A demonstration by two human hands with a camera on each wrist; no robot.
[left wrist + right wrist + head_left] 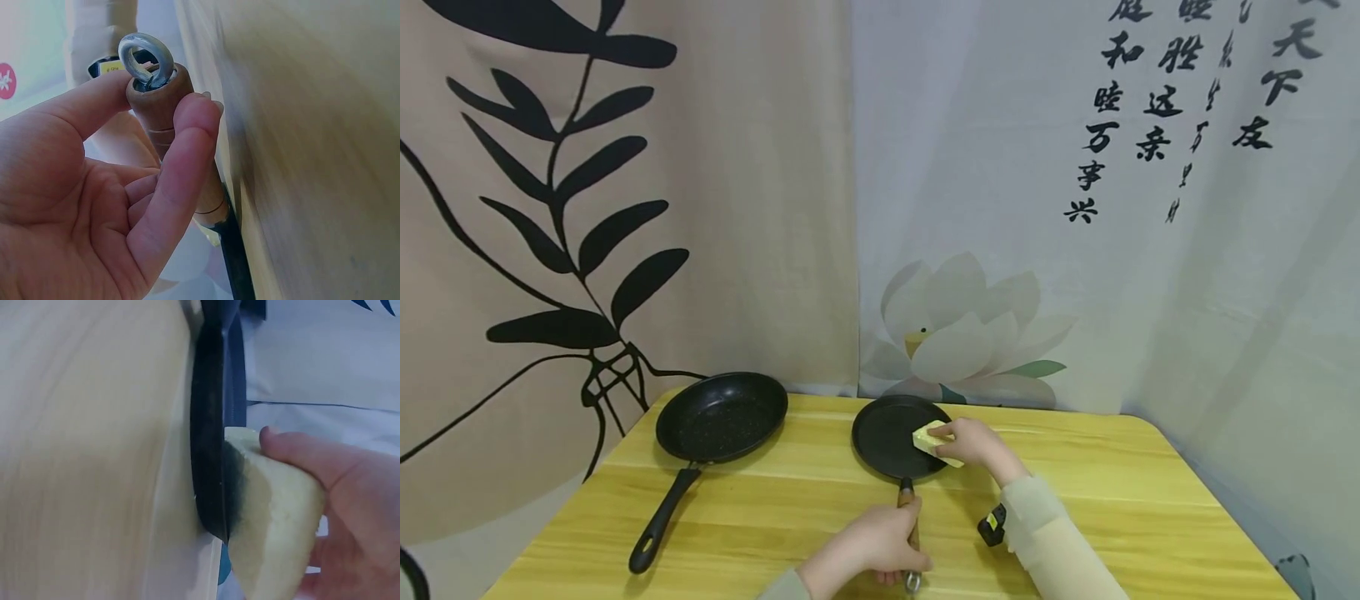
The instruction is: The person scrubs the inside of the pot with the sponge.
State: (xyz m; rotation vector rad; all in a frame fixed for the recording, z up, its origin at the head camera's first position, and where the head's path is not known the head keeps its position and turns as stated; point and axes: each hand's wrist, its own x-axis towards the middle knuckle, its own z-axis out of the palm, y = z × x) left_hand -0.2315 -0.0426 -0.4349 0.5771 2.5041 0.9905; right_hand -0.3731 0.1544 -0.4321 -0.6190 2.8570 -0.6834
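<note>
A small black flat pan [883, 437] lies near the back middle of the table, its wooden handle [157, 107] toward the front. My left hand [883, 537] grips that handle; in the left wrist view the thumb and a finger are on either side of it, near the metal hanging ring [147, 61]. Between the fingers and thumb of my right hand [973, 442] is a pale yellow sponge [278, 512]. It touches the pan's right side and sticks out past the rim. The sponge hides that part of the pan from the head view.
A larger black frying pan [722, 417] is at the left of the wooden table [805, 492], its black handle [662, 521] pointing forward. Beside my right sleeve lies a small black object with a yellow label [992, 527]. A printed curtain [775, 208] hangs behind the table.
</note>
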